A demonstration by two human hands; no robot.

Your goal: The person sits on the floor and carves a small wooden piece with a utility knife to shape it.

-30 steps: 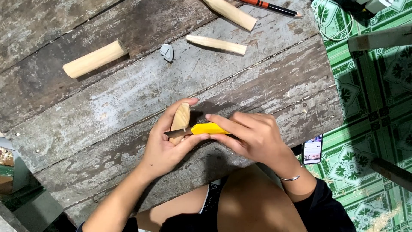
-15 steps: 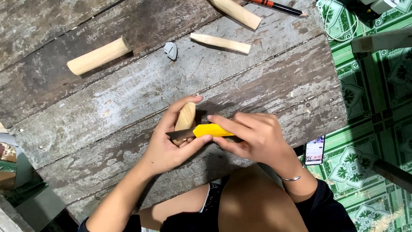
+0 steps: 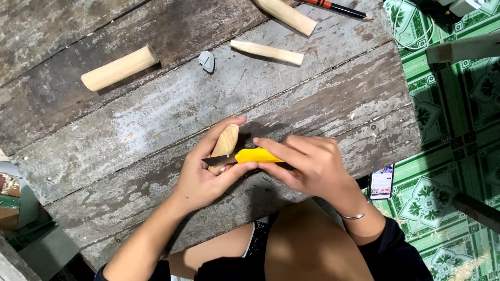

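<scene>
My left hand [image 3: 205, 174] grips a short pale wooden piece [image 3: 226, 142], fingers along its far side and thumb near the blade. My right hand [image 3: 307, 166] holds a yellow-handled knife [image 3: 256, 155]; its dark blade lies across the lower end of the wooden piece. Both hands hover just above the near part of a weathered grey plank table [image 3: 156, 114].
On the table lie a round wooden dowel [image 3: 119, 68], a thin wooden stick [image 3: 267, 52], a thicker tapered piece [image 3: 287, 15], a small grey stone-like piece [image 3: 207, 61] and a pencil [image 3: 336, 7]. A phone [image 3: 382, 181] lies on the green patterned floor at the right.
The hands, wood and knife keep nearly the same pose; the view shifts slightly, and the blade sits a touch further across the wood.
</scene>
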